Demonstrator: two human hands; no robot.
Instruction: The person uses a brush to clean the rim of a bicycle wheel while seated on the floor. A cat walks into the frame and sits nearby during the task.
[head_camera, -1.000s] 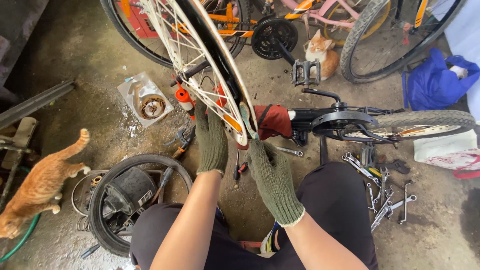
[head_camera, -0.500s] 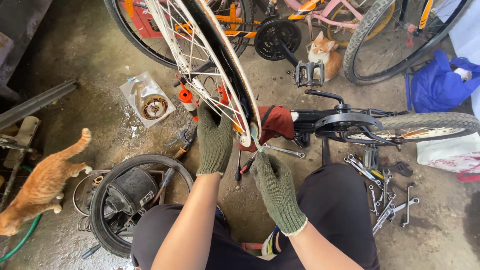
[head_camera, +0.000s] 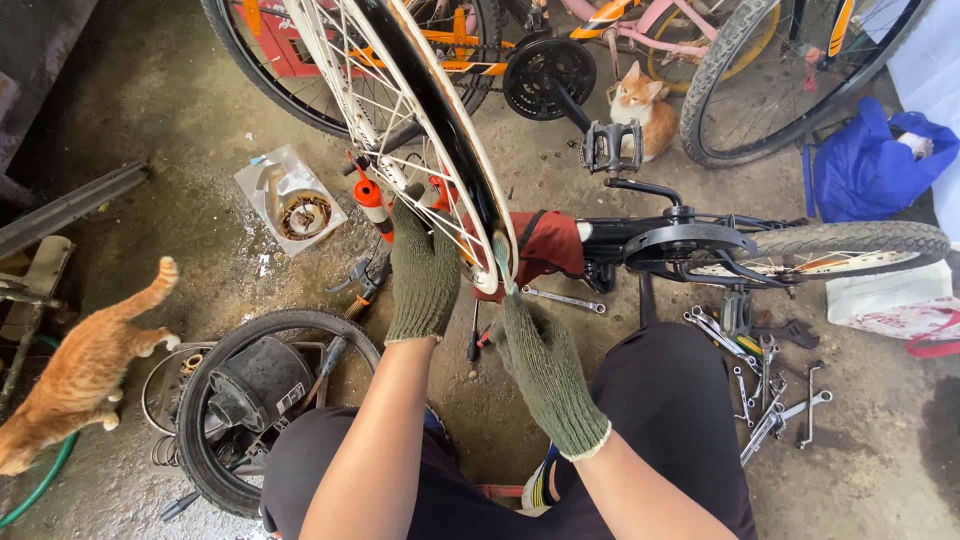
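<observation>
Right hand (head_camera: 540, 355) now lower, perhaps pinching wheel rim (head_camera: 470, 180) beside left hand (head_camera: 424, 270).

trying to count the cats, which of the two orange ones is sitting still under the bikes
The orange-and-white cat at the top, sitting by the pink bike frame. The other orange cat is walking at the left edge.

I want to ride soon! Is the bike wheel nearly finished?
Not yet. The wheel is off the bike, its black tyre on at the top. Both gloved hands, left hand and right hand, work its lower rim. Wrenches lie out; refitting probably remains.
</observation>
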